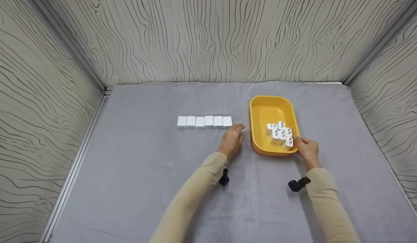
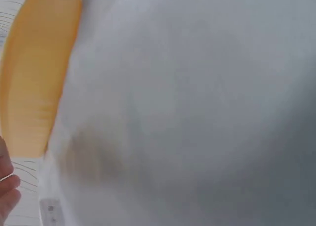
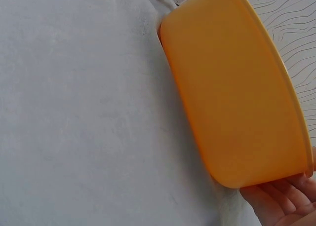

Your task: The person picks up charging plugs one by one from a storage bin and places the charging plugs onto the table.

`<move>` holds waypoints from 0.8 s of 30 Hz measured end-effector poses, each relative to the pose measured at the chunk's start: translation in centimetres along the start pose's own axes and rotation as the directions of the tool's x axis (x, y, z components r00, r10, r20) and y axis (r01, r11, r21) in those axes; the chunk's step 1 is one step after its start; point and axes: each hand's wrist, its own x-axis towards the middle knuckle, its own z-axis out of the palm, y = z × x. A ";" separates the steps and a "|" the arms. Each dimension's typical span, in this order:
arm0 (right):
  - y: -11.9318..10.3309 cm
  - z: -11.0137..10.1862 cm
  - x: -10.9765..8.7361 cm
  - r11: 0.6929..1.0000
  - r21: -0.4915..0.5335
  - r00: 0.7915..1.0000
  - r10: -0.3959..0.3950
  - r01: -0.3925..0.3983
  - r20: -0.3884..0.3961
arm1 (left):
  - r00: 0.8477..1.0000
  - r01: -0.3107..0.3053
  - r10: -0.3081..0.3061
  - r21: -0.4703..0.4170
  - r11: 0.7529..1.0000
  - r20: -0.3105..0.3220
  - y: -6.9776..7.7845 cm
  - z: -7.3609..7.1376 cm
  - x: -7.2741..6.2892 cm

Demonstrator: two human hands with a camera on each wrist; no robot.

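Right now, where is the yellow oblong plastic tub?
In the head view, the tub sits right of centre, between the left hand and the right hand.

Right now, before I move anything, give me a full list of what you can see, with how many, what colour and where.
Row plugs: six, white, side by side on the cloth, left of the tub
Tub plugs: at least six, crowded so no exact count, white, prongs up, near end of the tub
Tub: one, yellow, on the cloth
Cloth: one, gray, under everything
Wall panels: three, pale with dark wavy lines, back and both sides
Metal rails: at least three, gray, corners and left edge
Wrist cameras: two, black, one per wrist
Sleeves: two, beige, both arms
Left hand: one, bare, by the row's right end
Right hand: one, bare, gripping the tub's rim
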 end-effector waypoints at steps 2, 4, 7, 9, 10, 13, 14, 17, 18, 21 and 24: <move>0.0 0.0 0.0 1.000 0.000 1.000 0.006 -0.006 0.003 | 1.000 -0.017 0.017 -0.012 1.000 -0.024 0.4 -0.1 0.1; 0.0 -0.1 0.0 1.000 0.001 1.000 0.012 -0.012 0.003 | 0.999 -0.033 0.032 -0.028 0.999 -0.039 0.8 -0.2 0.2; 0.0 -0.1 -0.1 1.000 0.006 1.000 0.021 -0.021 0.006 | 0.997 -0.059 0.056 -0.063 0.996 -0.050 1.5 -0.4 0.3; 0.0 -0.1 0.0 1.000 0.004 1.000 0.026 -0.026 0.010 | 0.996 -0.078 0.073 -0.082 0.994 -0.054 2.0 -0.4 0.4; 0.0 -0.2 -0.1 1.000 0.005 1.000 0.024 -0.024 0.008 | 0.995 -0.090 0.085 -0.087 0.992 -0.058 2.2 -0.5 0.4; 0.0 -0.1 -0.1 1.000 0.013 1.000 0.010 -0.010 -0.002 | 0.991 -0.126 0.121 -0.081 0.989 -0.064 2.8 -0.5 0.4; 0.0 -0.1 -0.1 1.000 0.014 1.000 0.006 -0.006 -0.006 | 0.989 -0.137 0.132 -0.079 0.987 -0.064 3.0 -0.5 0.4; 0.0 0.0 -0.1 1.000 0.021 1.000 -0.001 0.002 -0.016 | 0.986 -0.163 0.159 -0.074 0.984 -0.059 3.4 -0.5 0.4; 0.0 0.1 -0.1 1.000 0.020 1.000 0.000 0.001 -0.018 | 0.985 -0.167 0.163 -0.076 0.983 -0.055 3.6 -0.5 0.4; 0.0 0.1 -0.1 1.000 0.010 1.000 0.000 0.001 -0.023 | 0.985 -0.170 0.167 -0.086 0.982 -0.042 3.9 -0.4 0.4; 0.0 0.1 -0.1 1.000 0.005 1.000 -0.001 0.001 -0.026 | 0.986 -0.165 0.163 -0.097 0.982 -0.022 4.3 -0.3 0.4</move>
